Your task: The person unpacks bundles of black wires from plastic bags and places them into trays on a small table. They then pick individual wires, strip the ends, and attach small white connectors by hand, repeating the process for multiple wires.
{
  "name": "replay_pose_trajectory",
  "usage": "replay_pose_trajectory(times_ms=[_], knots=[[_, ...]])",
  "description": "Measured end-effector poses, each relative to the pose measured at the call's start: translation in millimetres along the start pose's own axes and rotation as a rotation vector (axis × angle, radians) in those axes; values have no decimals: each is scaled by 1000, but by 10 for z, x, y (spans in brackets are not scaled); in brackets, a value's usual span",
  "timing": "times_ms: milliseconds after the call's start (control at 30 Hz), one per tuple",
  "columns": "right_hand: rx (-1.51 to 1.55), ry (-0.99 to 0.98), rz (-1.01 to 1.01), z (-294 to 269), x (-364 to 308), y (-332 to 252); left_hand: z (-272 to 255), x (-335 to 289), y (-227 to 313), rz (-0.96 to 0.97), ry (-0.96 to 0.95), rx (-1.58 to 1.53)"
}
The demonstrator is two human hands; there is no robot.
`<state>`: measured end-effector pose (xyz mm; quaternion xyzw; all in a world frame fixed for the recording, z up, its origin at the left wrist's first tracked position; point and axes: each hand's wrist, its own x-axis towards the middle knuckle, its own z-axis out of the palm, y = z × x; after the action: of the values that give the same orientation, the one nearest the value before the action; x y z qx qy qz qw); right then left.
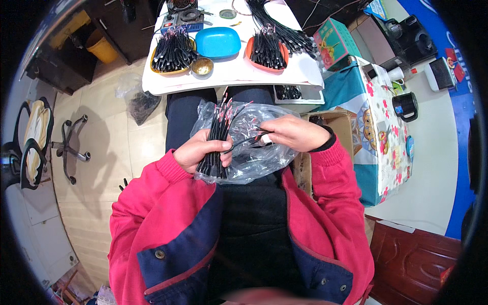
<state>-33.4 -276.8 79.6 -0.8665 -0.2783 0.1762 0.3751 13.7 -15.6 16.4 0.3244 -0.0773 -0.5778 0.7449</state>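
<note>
My left hand [199,151] is wrapped round an upright bundle of short black cables [218,127] with pink and red wire tips at the top. To its right, my right hand [290,133] pinches a few more black cables [249,142], whose other ends reach the left hand's thumb. A white wrap or pad shows at the right fingertips. Below both hands a clear plastic bag [249,168] lies spread over my lap, with more pink-tipped wires showing in it.
Ahead stands a white table [229,76] with a yellow tray [174,53] and an orange tray [267,53] of cables, a blue tray [218,42] and a small metal bowl [202,66]. A cardboard box [338,127] is at my right, a swivel chair base [71,147] at left.
</note>
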Motion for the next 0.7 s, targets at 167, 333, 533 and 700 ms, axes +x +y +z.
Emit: replay_pose_trajectory(times_ms=[167,333,533,700], knots=[[57,-81,-62,0,-33,44,70,64,54,-94,5,19],[9,-125,-58,95,90,113,72,151,20,-93,-48,217],[236,121,255,-110,-121,193,4,41,1,-15,35,184],[853,519,406,146,-130,17,98,21,-47,215,100,263]])
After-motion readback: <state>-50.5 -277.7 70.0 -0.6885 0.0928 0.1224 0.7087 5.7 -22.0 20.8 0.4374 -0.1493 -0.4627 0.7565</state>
